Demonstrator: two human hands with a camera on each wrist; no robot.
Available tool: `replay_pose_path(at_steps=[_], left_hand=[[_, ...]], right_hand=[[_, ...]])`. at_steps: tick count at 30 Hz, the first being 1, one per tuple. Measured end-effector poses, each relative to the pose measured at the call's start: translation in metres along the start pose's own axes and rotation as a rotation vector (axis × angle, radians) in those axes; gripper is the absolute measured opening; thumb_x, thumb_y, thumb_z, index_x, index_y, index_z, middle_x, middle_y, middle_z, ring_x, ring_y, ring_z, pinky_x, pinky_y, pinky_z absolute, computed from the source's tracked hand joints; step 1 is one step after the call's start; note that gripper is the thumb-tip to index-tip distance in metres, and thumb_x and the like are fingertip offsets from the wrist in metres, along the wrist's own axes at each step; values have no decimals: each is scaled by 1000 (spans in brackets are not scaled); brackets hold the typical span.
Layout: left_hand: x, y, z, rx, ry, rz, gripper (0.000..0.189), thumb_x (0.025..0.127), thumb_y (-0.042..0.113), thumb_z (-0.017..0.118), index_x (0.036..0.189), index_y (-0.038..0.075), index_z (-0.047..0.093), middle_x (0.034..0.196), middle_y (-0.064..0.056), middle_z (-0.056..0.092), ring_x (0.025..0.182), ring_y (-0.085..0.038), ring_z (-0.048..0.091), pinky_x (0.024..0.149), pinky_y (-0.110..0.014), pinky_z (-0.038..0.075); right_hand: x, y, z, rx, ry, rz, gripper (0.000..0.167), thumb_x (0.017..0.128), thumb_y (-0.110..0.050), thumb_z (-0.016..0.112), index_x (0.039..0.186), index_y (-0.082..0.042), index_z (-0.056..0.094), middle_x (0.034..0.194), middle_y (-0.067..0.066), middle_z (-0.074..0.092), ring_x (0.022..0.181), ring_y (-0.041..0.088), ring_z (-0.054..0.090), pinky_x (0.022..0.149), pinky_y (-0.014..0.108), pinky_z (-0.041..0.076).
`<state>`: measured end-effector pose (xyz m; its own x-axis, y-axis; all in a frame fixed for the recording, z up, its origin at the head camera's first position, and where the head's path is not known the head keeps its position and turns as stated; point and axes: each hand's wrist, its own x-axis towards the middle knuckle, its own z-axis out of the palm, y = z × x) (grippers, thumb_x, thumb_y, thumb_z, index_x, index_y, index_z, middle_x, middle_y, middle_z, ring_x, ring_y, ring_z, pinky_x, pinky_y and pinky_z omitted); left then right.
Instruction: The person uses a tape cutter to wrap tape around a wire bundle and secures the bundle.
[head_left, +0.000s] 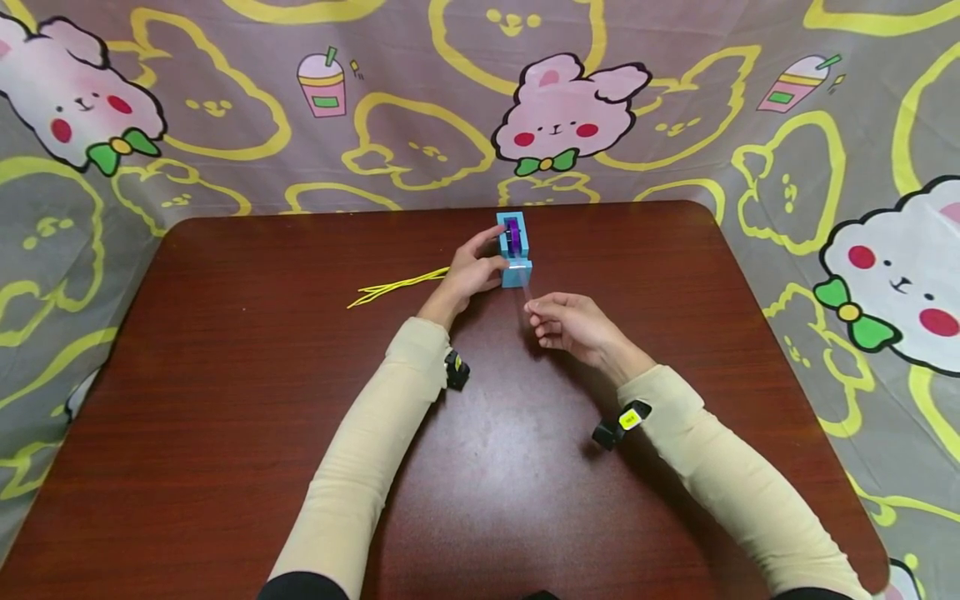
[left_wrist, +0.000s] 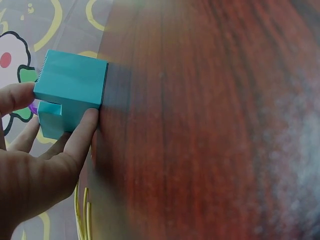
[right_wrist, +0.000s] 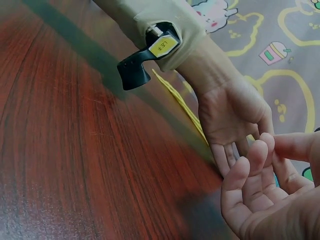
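A light-blue tape dispenser [head_left: 517, 277] with a purple tape roll or hub [head_left: 513, 233] stands near the table's far edge. My left hand [head_left: 471, 272] grips it from the left. In the left wrist view, thumb and fingers of that hand [left_wrist: 45, 170] span the dispenser [left_wrist: 72, 77]. From its near end a strip of clear tape [head_left: 526, 292] runs toward me. My right hand [head_left: 573, 323] pinches the strip's end between thumb and index finger. In the right wrist view the right hand [right_wrist: 265, 200] overlaps the left, and the strip cannot be made out.
Several thin yellow strands [head_left: 393, 287] lie left of my left hand on the dark red-brown wooden table [head_left: 225, 375]. A patterned cloth [head_left: 420, 133] hangs right behind the table's far edge and along its sides. Each wrist carries a small black camera.
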<state>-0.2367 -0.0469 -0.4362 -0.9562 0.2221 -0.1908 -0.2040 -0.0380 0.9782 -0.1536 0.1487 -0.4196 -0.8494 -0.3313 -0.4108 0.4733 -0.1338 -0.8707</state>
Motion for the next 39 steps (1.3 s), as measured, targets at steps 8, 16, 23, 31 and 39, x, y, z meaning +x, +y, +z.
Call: replay_pose_path(at_steps=[8,16,23,31,39], left_hand=[[1,-1,0,18,3,6,61,95,4,63,150,25,49,151,-6,42,116,-24,60,98,-44,50],[1,-1,1,11,10,-5,61,94,3,63,149,25,50,150,-6,44,116,-24,59,97,-45,51],[1,0,1,5,11,-11,62,93,2,63,149,25,50,150,-7,45,117,-24,58,96,-45,51],[2,-1,1,7,10,-2,61,93,3,64,149,25,51,149,-6,46,118,-24,59,96,-44,51],[2,0,2,3,12,-13,62,94,2,63,150,24,49,150,-6,45,117,-24,58,97,-44,51]], right_hand=[[-3,1,0,-3,7,-3,12,101,-12,61,96,-7,71,75,0,61,63,11,58,63,27,51],[-7,2,0,-6,1,-3,12,101,-11,62,95,-9,72,78,0,64,65,11,59,64,27,52],[-10,2,0,-20,-3,-7,11,101,-11,62,95,-10,71,82,2,69,67,12,60,66,28,53],[-12,2,0,-29,-14,-9,12,101,-12,61,94,-10,71,87,4,72,69,13,62,67,28,54],[-13,4,-2,-34,-25,-10,14,102,-11,60,95,-8,72,82,3,71,66,13,61,66,28,54]])
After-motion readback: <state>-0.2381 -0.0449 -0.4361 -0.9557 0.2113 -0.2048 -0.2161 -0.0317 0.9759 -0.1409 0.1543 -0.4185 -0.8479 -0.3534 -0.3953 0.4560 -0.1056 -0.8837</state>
